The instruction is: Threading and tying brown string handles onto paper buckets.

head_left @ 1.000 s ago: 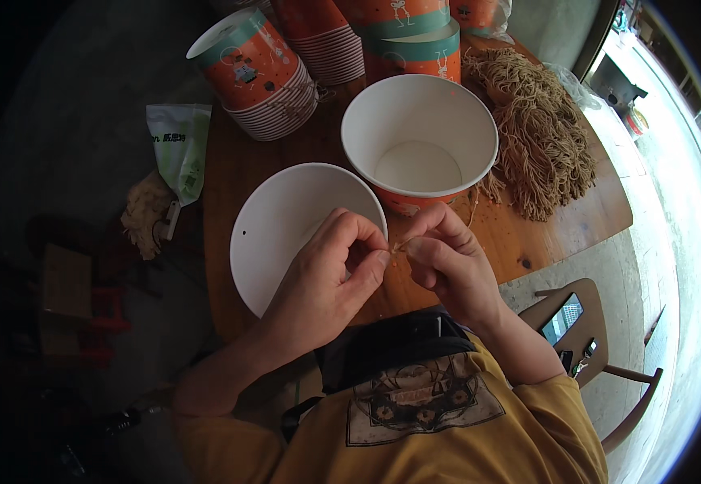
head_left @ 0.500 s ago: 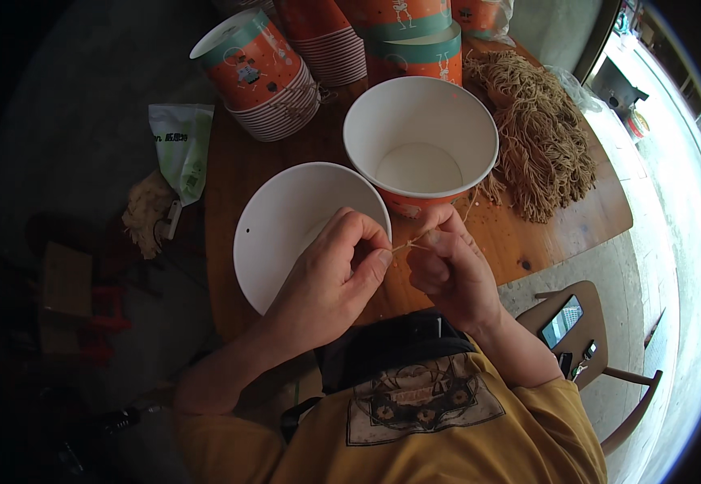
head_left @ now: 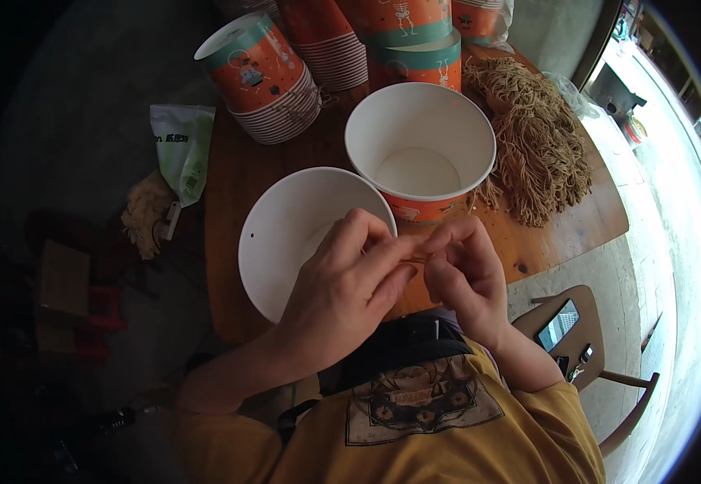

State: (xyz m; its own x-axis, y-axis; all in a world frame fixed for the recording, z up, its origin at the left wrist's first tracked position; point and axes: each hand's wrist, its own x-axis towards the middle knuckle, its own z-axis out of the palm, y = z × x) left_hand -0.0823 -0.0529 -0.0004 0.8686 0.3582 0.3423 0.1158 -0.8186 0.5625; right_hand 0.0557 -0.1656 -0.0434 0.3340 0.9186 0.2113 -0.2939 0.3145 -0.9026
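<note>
My left hand (head_left: pixel 346 278) and my right hand (head_left: pixel 470 278) meet at the front of the table, their fingertips pinching a thin piece of tan twine (head_left: pixel 418 259). Most of the twine is covered by the fingers. Under my left hand and wrist sits a white-lined paper bucket (head_left: pixel 274 230), tilted toward me, with a small dark hole near its left rim. Just beyond my hands stands a second paper bucket (head_left: pixel 421 125), orange outside and white within. To its right lies a big heap of tan twine strands (head_left: pixel 540 145).
Nested orange buckets (head_left: pixel 258 77) fill the back of the wooden table (head_left: pixel 560 242), beside a taller stack (head_left: pixel 415 60). A white-green bag (head_left: pixel 183 149) and pale fibre bundle (head_left: pixel 149 214) are at the left. A chair (head_left: pixel 596 339) at right holds a phone (head_left: pixel 559 325).
My hands have come closer together, and the left fingers now reach across toward the right ones. Less of the twine shows between them. The view has shifted slightly.
</note>
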